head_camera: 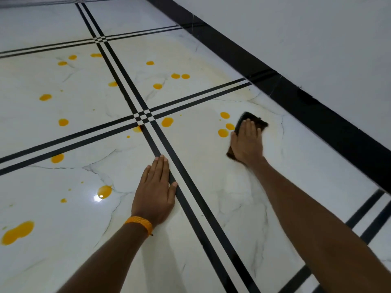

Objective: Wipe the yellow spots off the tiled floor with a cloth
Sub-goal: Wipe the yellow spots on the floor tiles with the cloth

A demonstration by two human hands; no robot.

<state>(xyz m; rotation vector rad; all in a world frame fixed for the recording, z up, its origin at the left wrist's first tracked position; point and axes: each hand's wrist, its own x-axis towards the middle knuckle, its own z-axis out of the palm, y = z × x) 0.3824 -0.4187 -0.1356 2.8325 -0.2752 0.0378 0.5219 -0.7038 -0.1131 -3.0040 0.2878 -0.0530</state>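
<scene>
My right hand presses flat on a dark brown cloth on the white marble-look tiled floor. Three yellow spots lie just left of the cloth, almost touching it. Several more yellow spots dot the tiles further left and beyond, with a big yellow puddle at the near left. My left hand rests palm down on the floor beside a black strip, fingers together, holding nothing. An orange band is on its wrist.
Double black inlay strips cross the floor in a grid. A black skirting runs along the white wall on the right, close behind the cloth. A faint yellowish smear shows on the tile near the skirting.
</scene>
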